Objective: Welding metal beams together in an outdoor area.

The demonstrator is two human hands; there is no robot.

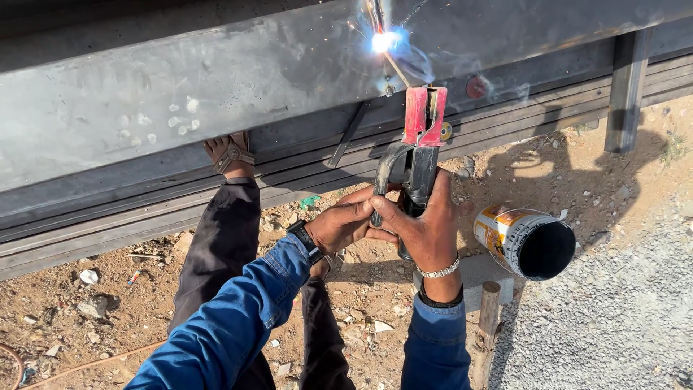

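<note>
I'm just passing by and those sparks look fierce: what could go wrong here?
Both hands are bare: the right hand and left hand grip the electrode holder just below the arc, so sparks could burn skin. The sandalled foot under the steel beam is exposed too. Smoke drifts near the arc and may be breathed in.

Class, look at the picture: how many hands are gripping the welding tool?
2. The left hand steadies the welding tool from the left side; the right hand wraps its handle from the right. Both sit below the bright spark on the steel beam.
</note>
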